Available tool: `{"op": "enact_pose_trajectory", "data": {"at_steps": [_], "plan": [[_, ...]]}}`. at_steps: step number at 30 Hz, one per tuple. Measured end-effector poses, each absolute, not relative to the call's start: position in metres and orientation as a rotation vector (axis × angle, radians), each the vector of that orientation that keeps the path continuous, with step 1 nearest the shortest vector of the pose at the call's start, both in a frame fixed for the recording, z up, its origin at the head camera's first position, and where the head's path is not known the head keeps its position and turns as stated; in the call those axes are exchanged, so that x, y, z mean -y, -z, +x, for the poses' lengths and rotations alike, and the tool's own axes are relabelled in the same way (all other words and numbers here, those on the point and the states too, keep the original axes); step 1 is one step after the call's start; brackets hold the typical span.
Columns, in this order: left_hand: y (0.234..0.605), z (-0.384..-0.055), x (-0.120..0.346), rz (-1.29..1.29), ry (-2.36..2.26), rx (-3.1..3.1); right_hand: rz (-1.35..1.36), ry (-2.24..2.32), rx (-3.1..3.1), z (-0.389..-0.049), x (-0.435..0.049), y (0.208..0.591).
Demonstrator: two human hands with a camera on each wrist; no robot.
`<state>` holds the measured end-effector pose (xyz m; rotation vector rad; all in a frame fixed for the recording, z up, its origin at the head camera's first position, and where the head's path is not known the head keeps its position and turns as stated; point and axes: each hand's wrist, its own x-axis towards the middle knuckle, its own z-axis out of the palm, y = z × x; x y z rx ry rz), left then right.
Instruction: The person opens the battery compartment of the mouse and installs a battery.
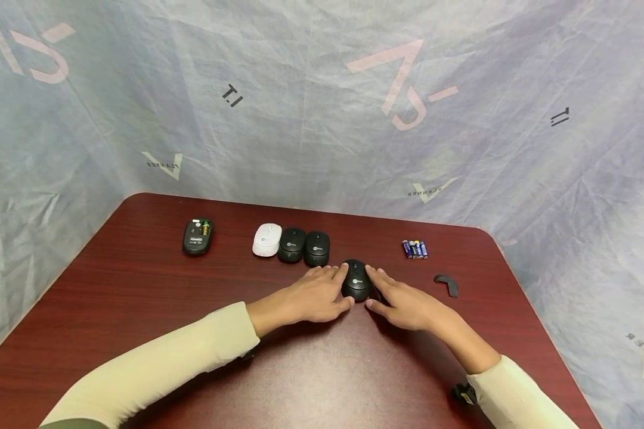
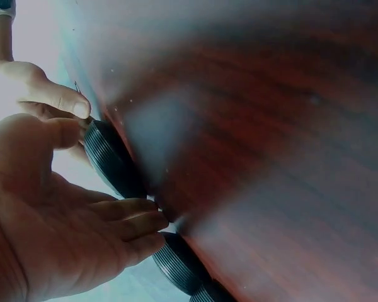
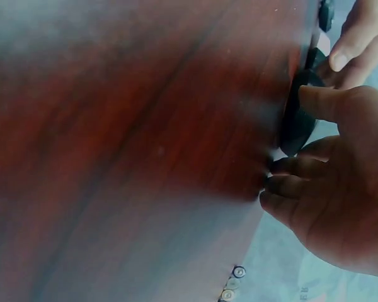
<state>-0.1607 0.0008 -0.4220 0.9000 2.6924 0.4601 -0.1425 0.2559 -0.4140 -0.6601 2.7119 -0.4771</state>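
A black computer mouse point(image 1: 356, 280) lies top side up on the table between my two hands. The left hand point(image 1: 319, 293) touches its left side with index finger and thumb, fingers fairly straight. On the opposite side is the right hand point(image 1: 405, 301), its index finger and thumb at the mouse's right edge. In the left wrist view the ribbed side of the mouse point(image 2: 112, 157) shows beyond the left fingers. The right wrist view has the right thumb against the mouse point(image 3: 297, 116). A dark patch shows under the right palm.
Left of my hands stand a white mouse point(image 1: 267, 240) and two black mice point(image 1: 292, 245) in a row. Farther left, an upturned mouse point(image 1: 198, 236) has its battery bay uncovered. Several batteries point(image 1: 415, 249) and a curved black cover point(image 1: 448, 285) lie at right. A printed curtain point(image 1: 300, 119) hangs behind.
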Motion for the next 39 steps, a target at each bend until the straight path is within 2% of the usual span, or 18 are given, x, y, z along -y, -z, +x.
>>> {"op": "enact_pose_trajectory", "data": {"at_steps": [5, 10, 23, 25, 32, 39], "plan": [[0.447, -0.175, -0.005, 0.899, -0.539, -2.676, -0.664, 0.456, -2.724, -0.148, -0.251, 0.416], [0.480, -0.191, -0.005, 1.029, -0.569, -2.765, -0.726, 0.447, -2.759, -0.148, -0.245, 0.417], [0.495, -0.192, 0.001, 1.120, -0.615, -2.864, -0.842, 0.501, -2.846, -0.145, -0.243, 0.420], [0.494, -0.190, 0.003, 1.119, -0.641, -2.856, -0.841, 0.511, -2.857, -0.144, -0.244, 0.419], [0.455, -0.172, 0.019, 1.148, -0.852, -2.746, -0.903, 0.605, -2.913, -0.141, -0.246, 0.414], [0.427, -0.165, 0.028, 1.043, -1.101, -2.630, -0.863, 0.788, -2.925, -0.144, -0.246, 0.412]]}}
